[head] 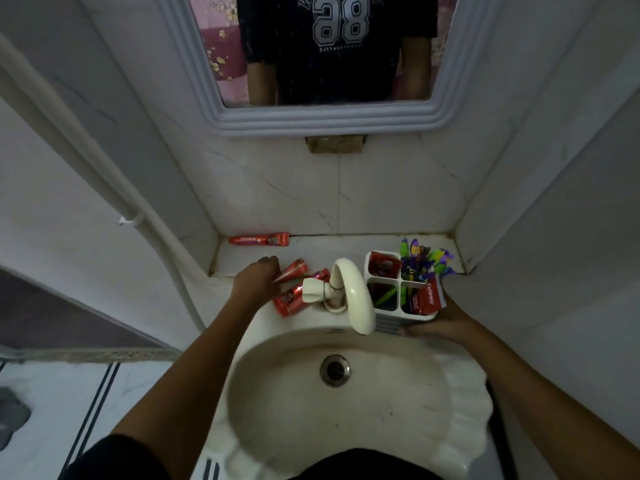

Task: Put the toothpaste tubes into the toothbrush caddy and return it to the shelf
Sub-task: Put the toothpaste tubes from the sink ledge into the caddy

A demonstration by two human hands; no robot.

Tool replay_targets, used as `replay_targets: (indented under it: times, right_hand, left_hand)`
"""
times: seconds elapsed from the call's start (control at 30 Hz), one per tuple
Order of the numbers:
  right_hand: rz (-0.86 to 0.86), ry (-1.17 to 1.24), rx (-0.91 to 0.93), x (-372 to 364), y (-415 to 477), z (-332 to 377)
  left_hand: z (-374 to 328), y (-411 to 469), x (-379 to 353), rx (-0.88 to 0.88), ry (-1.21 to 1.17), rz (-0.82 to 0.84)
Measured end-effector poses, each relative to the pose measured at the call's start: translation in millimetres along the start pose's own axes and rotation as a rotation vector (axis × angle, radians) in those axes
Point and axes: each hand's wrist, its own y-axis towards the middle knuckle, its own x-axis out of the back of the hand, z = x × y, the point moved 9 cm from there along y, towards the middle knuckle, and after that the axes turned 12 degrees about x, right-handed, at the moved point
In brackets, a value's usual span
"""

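The right hand [446,323] was wrapped around the near lower side of the white toothbrush caddy [401,289], steadying it on the sink ledge to the right of the tap [349,292], while the left hand [258,280] had its fingers curled over one of the loose red toothpaste tubes [292,270] on the other side of the tap; whether the tube was already pinched or only touched could not be told, since the fingertips were hidden. Nearest the body lay the basin [467,386] with its drain [335,370], with nothing in it. Judged from this, the task stood roughly midway: a Colgate tube [429,299] already stood in the caddy's near right compartment and something red sat in the far left one [382,266], with toothbrushes [424,258] in the far right and a green handle in the near left. Still to go were the tube under the left hand, two more red tubes [292,303] lying just beside it against the tap's base, and a further tube [259,240] lying flat at the back of the shelf [346,244], well apart from both hands against the tiled wall. The caddy itself had yet to be pushed back onto that shelf. Beyond, the mirror [329,119] hung above the ledge.
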Motion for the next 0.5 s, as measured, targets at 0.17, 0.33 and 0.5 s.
replay_targets:
  times: [0.17,0.33,0.5]
  right_hand:
    - [-0.007,0.016,-0.02,2.0,-2.4,-1.1]
    - [0.002,-0.005,-0.018,-1.2,-1.9,0.4]
    - [-0.002,-0.003,-0.013,-0.5,-4.1,8.5]
  left_hand:
    - [-42.6,-9.6,61.3,-0.113,-0.525,-0.037]
    - [-127.2,-30.2,129.4,-0.34,-0.899,0.215]
    - [-189.2,-43.8,126.0,-0.542,-0.706,0.402]
